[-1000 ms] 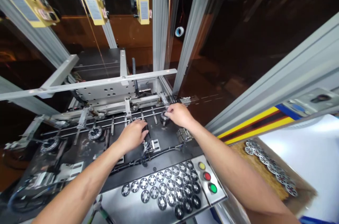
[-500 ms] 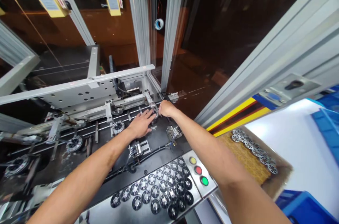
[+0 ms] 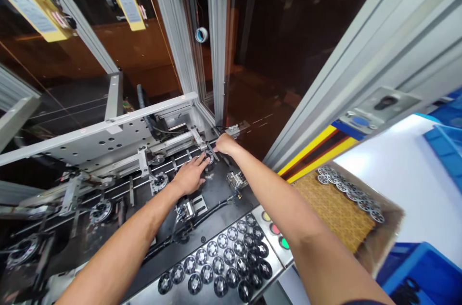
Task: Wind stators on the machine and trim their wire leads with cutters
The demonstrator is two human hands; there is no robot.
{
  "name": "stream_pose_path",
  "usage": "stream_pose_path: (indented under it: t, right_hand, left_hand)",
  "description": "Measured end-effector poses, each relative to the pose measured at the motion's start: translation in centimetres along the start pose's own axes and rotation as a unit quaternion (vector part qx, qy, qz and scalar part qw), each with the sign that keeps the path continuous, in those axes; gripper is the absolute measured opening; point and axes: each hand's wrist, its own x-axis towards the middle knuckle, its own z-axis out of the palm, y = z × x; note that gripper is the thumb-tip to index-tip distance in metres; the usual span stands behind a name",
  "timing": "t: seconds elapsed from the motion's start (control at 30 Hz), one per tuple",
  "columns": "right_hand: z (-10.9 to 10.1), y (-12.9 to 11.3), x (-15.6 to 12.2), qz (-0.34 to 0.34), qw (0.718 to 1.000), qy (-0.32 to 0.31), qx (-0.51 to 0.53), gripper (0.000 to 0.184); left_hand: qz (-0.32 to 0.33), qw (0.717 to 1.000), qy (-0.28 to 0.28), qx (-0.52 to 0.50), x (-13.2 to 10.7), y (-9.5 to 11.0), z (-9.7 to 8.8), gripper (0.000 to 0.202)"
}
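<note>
My left hand [image 3: 189,176] lies palm down over the dark machine bed, fingers stretched out and a little apart. Its fingertips touch a round slotted metal part [image 3: 210,156] at the right end of the rail line. Just right of that part, my right hand [image 3: 225,144] is closed, thumb side toward it; whatever its fingers pinch is hidden. A metal arm [image 3: 198,136] reaches down from behind to the same part. Farther left along the rails sit similar round parts, one near my left wrist [image 3: 159,181] and another beyond it [image 3: 101,210].
Several black-and-silver round parts [image 3: 218,265] stand in rows on the steel front ledge, beside coloured push buttons [image 3: 275,228]. At right, a cardboard box [image 3: 335,213] holds silver discs, near a blue bin [image 3: 426,271]. A metal clamp block [image 3: 236,180] and aluminium frame posts are close by.
The camera view has turned slightly right. My left hand has drawn back a little, baring more of the round part; my right hand stays closed beside it.
</note>
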Motion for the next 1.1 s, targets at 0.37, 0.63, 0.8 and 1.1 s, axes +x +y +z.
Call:
stream_pose_path:
  t: [0.37,0.63,0.8,1.1]
  right_hand:
    - [0.3,0.2,-2.5,0.048,0.995,-0.066,0.051,0.031]
    - [0.2,0.3,-2.3,0.060,0.991,-0.091,0.074,0.029]
    - [0.1,0.3,-2.0,0.065,0.990,-0.102,0.078,0.029]
    - [0.1,0.3,-2.5,0.051,0.991,-0.109,0.066,0.029]
  left_hand:
    - [0.008,1.000,-0.001,-0.001,-0.1,-0.2,0.1,0.061]
    - [0.006,1.000,-0.005,0.025,0.0,-0.4,0.5,0.069]
    - [0.006,0.999,-0.003,0.033,0.1,-0.5,0.7,0.070]
    - [-0.003,1.000,-0.006,0.026,0.1,-0.4,0.7,0.070]
